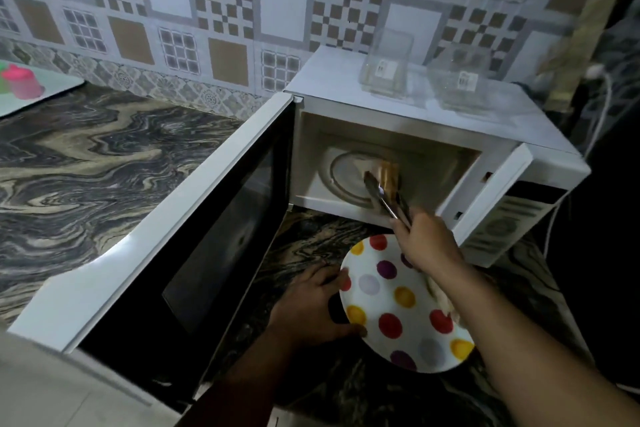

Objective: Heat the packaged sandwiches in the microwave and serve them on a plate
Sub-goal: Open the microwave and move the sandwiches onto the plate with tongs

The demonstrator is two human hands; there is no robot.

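A white microwave [398, 104] stands on the counter with its door [194, 218] swung wide open to the left. Inside, a sandwich [389, 173] stands on the glass turntable [346, 177]. My right hand [429, 243] grips metal tongs [384, 194] whose tips reach into the cavity and close around the sandwich. My left hand [311, 302] holds the left rim of a white plate with coloured dots [391, 302], just below the microwave opening. A pale piece of food [446, 302] lies on the plate, partly hidden by my right forearm.
Two empty clear plastic sandwich packages [388, 62] [460, 80] sit on top of the microwave. The marbled dark counter [86, 156] stretches to the left, with a pink cup [24, 81] on a white board at the far left. A white cable [602, 97] hangs at the right.
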